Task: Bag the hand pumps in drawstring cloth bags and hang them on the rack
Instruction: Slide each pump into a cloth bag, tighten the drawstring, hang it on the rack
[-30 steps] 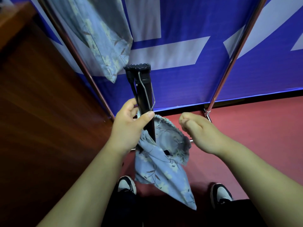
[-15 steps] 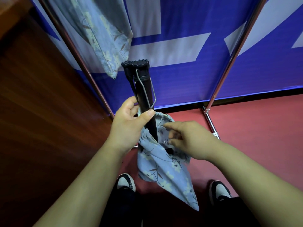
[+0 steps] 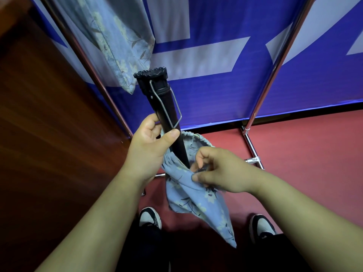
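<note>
A black hand pump (image 3: 161, 103) with a wire foot loop stands tilted, its lower end inside the mouth of a blue floral drawstring bag (image 3: 198, 201). My left hand (image 3: 151, 148) grips the pump's barrel just above the bag's gathered rim. My right hand (image 3: 220, 169) pinches the bag's front edge at the opening, fingers curled on the cloth. The pump's lower end is hidden in the bag. Another floral bag (image 3: 119, 46) hangs at the upper left by the chrome rack's left pole (image 3: 92, 65).
The rack's right pole (image 3: 275, 61) and floor bar (image 3: 253, 152) stand on the red floor in front of a blue and white banner (image 3: 216, 95). A dark wooden surface (image 3: 49, 134) fills the left. My two shoes (image 3: 150, 218) are below.
My right hand moved left from beside the bag to its mouth and took hold of the front edge. The pump stays gripped in my left hand, slightly lower in the bag.
</note>
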A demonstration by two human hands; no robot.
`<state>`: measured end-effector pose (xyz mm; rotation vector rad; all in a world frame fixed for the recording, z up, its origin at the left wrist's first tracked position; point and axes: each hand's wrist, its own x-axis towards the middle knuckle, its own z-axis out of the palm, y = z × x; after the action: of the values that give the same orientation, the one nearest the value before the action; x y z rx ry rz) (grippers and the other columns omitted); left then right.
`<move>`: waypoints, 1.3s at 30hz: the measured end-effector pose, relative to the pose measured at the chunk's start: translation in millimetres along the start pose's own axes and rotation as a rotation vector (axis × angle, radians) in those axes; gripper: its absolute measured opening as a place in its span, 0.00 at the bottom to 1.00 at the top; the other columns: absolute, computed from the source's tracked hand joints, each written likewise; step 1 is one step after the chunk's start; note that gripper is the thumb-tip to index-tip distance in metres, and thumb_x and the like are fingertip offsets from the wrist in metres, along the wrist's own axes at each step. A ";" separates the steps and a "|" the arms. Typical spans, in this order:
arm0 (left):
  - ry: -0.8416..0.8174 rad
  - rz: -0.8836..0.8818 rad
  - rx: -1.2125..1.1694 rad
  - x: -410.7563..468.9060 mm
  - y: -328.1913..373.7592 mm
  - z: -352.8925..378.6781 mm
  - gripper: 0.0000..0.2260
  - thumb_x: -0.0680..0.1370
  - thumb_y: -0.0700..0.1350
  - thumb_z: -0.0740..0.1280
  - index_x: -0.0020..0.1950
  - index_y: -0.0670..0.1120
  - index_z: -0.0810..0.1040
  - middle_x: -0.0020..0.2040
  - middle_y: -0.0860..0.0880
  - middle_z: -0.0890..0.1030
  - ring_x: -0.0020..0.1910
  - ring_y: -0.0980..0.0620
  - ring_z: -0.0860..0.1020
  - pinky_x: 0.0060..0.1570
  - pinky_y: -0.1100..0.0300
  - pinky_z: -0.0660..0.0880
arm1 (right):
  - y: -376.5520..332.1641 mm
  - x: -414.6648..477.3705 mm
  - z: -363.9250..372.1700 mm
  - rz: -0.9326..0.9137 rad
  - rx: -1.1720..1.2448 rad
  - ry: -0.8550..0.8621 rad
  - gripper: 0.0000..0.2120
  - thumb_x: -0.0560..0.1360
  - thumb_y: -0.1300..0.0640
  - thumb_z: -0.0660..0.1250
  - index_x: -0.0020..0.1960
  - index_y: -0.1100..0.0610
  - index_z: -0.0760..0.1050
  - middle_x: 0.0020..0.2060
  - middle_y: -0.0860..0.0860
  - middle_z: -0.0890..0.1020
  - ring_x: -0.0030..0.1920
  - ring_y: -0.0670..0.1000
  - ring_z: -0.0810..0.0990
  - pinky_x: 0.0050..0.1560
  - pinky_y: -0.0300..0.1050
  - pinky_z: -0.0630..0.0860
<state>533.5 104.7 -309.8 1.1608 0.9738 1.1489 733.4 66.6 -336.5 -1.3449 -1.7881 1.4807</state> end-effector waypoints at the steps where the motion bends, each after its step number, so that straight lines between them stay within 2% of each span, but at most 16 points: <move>1: 0.001 0.002 0.003 -0.1 -0.4 0.2 0.14 0.70 0.47 0.75 0.52 0.61 0.83 0.55 0.48 0.85 0.59 0.45 0.82 0.66 0.38 0.75 | 1.5 0.7 3.3 -0.003 0.033 -0.005 0.15 0.73 0.65 0.75 0.41 0.58 0.68 0.37 0.47 0.82 0.29 0.46 0.74 0.33 0.39 0.72; 4: -0.003 0.011 0.006 0.3 -0.5 -0.5 0.14 0.70 0.46 0.75 0.53 0.61 0.83 0.56 0.49 0.85 0.59 0.46 0.82 0.66 0.41 0.75 | 5.4 1.9 7.5 -0.012 0.006 0.000 0.17 0.72 0.63 0.76 0.38 0.56 0.66 0.28 0.44 0.72 0.29 0.46 0.68 0.31 0.41 0.68; 7: -0.002 0.011 0.005 1.4 -1.4 -2.4 0.15 0.70 0.46 0.75 0.54 0.59 0.82 0.57 0.47 0.85 0.59 0.46 0.82 0.61 0.46 0.78 | 1.2 1.5 1.8 -0.006 0.103 -0.003 0.17 0.72 0.65 0.76 0.39 0.55 0.67 0.28 0.48 0.70 0.29 0.48 0.65 0.30 0.43 0.65; 10: 0.009 0.006 0.023 2.5 -3.4 -4.5 0.16 0.72 0.40 0.73 0.57 0.54 0.80 0.58 0.45 0.85 0.59 0.47 0.83 0.56 0.53 0.79 | -4.9 0.5 -7.4 0.025 0.263 0.004 0.16 0.73 0.68 0.74 0.40 0.57 0.67 0.28 0.54 0.68 0.25 0.47 0.64 0.25 0.39 0.64; 13: 0.000 -0.009 0.012 2.7 -4.8 -5.6 0.16 0.73 0.37 0.71 0.59 0.52 0.79 0.59 0.44 0.84 0.59 0.47 0.83 0.56 0.55 0.79 | -4.9 0.7 -11.6 0.045 0.383 -0.020 0.09 0.75 0.62 0.72 0.42 0.56 0.72 0.29 0.58 0.67 0.25 0.51 0.64 0.24 0.43 0.62; 15: -0.018 -0.022 0.007 2.8 -4.9 -6.2 0.17 0.73 0.38 0.71 0.60 0.50 0.78 0.59 0.44 0.84 0.59 0.47 0.82 0.56 0.54 0.79 | -3.9 1.0 -9.9 0.054 0.402 -0.023 0.05 0.75 0.58 0.71 0.42 0.54 0.75 0.31 0.59 0.69 0.26 0.52 0.64 0.25 0.46 0.63; 18: -0.049 -0.031 0.036 2.3 -5.6 -5.1 0.18 0.74 0.37 0.71 0.62 0.48 0.77 0.60 0.45 0.84 0.60 0.47 0.82 0.59 0.53 0.79 | -3.8 2.1 -3.9 0.053 0.441 0.018 0.08 0.75 0.63 0.72 0.43 0.53 0.76 0.30 0.58 0.73 0.26 0.52 0.67 0.26 0.46 0.65; 20: -0.060 -0.035 0.050 1.7 -6.3 -3.6 0.17 0.74 0.35 0.71 0.61 0.48 0.77 0.59 0.45 0.84 0.59 0.48 0.83 0.57 0.55 0.80 | -3.3 3.5 -2.6 0.040 0.536 0.050 0.09 0.70 0.65 0.74 0.43 0.53 0.76 0.33 0.55 0.79 0.32 0.52 0.72 0.32 0.46 0.68; 22: -0.060 -0.047 0.046 1.5 -6.7 -3.8 0.17 0.76 0.32 0.70 0.61 0.47 0.77 0.59 0.45 0.84 0.58 0.49 0.83 0.54 0.58 0.80 | -3.0 4.9 -4.6 0.021 0.579 0.082 0.10 0.67 0.64 0.74 0.43 0.55 0.76 0.35 0.55 0.81 0.37 0.55 0.74 0.39 0.47 0.69; 24: -0.056 -0.047 0.052 2.3 -6.8 -5.4 0.17 0.75 0.33 0.71 0.62 0.47 0.77 0.60 0.45 0.84 0.59 0.48 0.83 0.56 0.56 0.80 | -4.0 5.0 -7.6 0.007 0.579 0.117 0.10 0.67 0.66 0.74 0.43 0.55 0.77 0.35 0.54 0.82 0.37 0.55 0.74 0.39 0.48 0.69; 27: -0.045 -0.044 0.067 2.8 -7.2 -6.1 0.19 0.73 0.38 0.73 0.62 0.48 0.78 0.61 0.45 0.84 0.62 0.45 0.82 0.62 0.49 0.78 | -6.7 4.8 -11.7 -0.017 0.575 0.148 0.11 0.71 0.72 0.72 0.44 0.57 0.75 0.33 0.53 0.82 0.31 0.49 0.77 0.37 0.45 0.70; 30: -0.044 -0.045 0.078 2.5 -6.9 -6.0 0.18 0.73 0.36 0.71 0.62 0.48 0.78 0.57 0.47 0.85 0.58 0.49 0.83 0.58 0.55 0.79 | -10.1 4.7 -21.4 -0.033 0.500 0.227 0.12 0.70 0.71 0.72 0.44 0.57 0.74 0.32 0.51 0.81 0.30 0.49 0.78 0.36 0.46 0.69; 34: -0.058 -0.056 0.077 2.1 -5.1 -5.1 0.18 0.72 0.36 0.70 0.61 0.48 0.78 0.55 0.49 0.86 0.55 0.53 0.83 0.55 0.59 0.79 | -8.6 2.5 -34.2 -0.057 0.168 0.303 0.13 0.71 0.71 0.73 0.41 0.54 0.76 0.33 0.48 0.80 0.31 0.46 0.76 0.34 0.40 0.74; 39: -0.068 -0.071 0.086 1.1 -6.5 -3.7 0.18 0.73 0.37 0.71 0.61 0.50 0.79 0.59 0.46 0.85 0.62 0.45 0.82 0.67 0.44 0.75 | -3.3 2.6 -30.9 -0.132 -0.118 0.374 0.13 0.71 0.65 0.75 0.39 0.50 0.76 0.28 0.43 0.78 0.29 0.43 0.74 0.33 0.37 0.73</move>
<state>531.1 106.3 -316.8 1.2170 1.0125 1.0124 756.4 83.8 -324.2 -1.4203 -1.7006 0.9915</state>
